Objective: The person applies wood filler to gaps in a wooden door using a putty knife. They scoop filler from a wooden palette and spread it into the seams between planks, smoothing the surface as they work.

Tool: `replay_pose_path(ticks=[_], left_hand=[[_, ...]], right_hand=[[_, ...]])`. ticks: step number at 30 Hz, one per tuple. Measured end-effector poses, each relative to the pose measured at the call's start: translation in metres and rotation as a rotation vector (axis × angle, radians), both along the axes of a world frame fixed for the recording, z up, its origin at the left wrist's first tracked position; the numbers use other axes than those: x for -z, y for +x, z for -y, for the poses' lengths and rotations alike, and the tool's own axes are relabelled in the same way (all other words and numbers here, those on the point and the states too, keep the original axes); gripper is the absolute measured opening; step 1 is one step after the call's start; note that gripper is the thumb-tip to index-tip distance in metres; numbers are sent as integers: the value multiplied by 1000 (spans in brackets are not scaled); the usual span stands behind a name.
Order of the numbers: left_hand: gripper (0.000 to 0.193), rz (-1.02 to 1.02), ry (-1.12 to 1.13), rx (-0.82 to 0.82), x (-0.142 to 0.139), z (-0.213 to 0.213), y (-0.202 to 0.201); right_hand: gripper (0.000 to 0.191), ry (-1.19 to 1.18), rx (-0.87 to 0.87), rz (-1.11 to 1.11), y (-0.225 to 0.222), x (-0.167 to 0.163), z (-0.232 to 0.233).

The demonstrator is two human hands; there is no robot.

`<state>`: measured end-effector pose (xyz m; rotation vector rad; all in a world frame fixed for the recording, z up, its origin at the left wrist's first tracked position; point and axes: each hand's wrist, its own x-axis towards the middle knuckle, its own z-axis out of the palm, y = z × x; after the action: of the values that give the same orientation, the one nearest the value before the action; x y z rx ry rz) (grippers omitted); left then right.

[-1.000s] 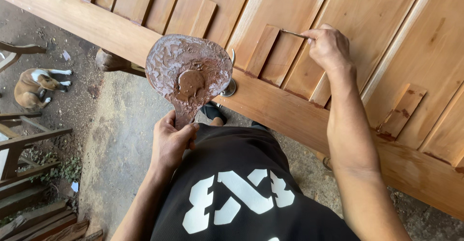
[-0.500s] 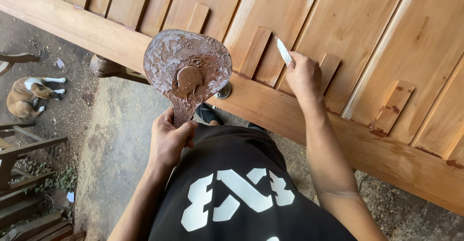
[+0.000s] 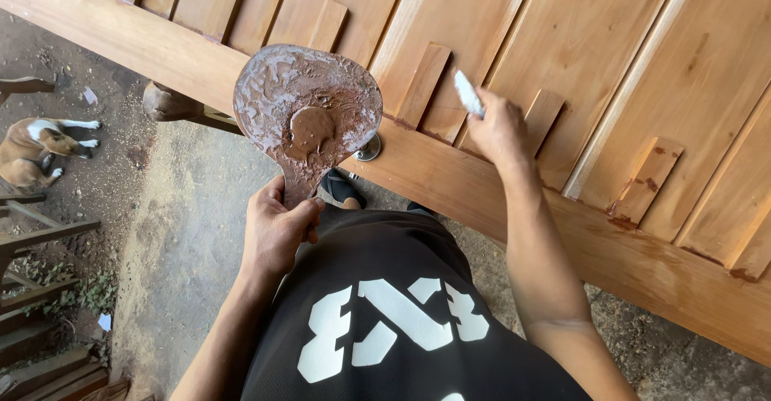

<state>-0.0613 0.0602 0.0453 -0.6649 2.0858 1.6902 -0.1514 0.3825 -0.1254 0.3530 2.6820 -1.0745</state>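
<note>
My left hand (image 3: 277, 228) is clenched around the narrow handle of a flat paddle-shaped board (image 3: 307, 108), held upright in front of me. Its round face is smeared with brown filler paste (image 3: 312, 128), with a thicker lump near the middle and paler, dried streaks toward the rim. My right hand (image 3: 498, 132) is closed on a small putty knife (image 3: 468, 93); only the pale blade shows, sticking up out of my fist and tilted to the left. That hand sits against the big wooden door panel (image 3: 610, 55), just above its broad lower rail, between two short wooden blocks fixed to the slats. A third block further right has dark brown stains round its base. The paddle overlaps the rail's upper edge from where I look, and a small round metal fitting (image 3: 369, 148) peeks out just beside its lower right rim. Below me is my black shirt (image 3: 385, 321) with white print. Off at the left edge, on the dirt ground, a brown-and-white dog (image 3: 36, 152) lies well apart from the work.
</note>
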Motion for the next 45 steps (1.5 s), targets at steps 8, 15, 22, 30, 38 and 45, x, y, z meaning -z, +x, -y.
replay_pose_path(ticks=[8, 15, 22, 30, 38, 45], left_hand=[[13, 11, -40, 39, 2, -2, 0], [12, 26, -23, 15, 2, -4, -3], [12, 10, -37, 33, 3, -7, -2], [14, 21, -41, 43, 5, -8, -3], [13, 12, -59, 43, 4, -7, -2], [13, 3, -65, 47, 1, -7, -2]], right_hand=[[41, 178, -204, -184, -12, 11, -2], [39, 224, -225, -10, -13, -5, -6], [41, 194, -271, -80, -16, -12, 12], [37, 119, -127, -203, -27, -11, 11], [38, 41, -111, -62, -27, 5, 2], [44, 48, -199, 109, -29, -4, -19]])
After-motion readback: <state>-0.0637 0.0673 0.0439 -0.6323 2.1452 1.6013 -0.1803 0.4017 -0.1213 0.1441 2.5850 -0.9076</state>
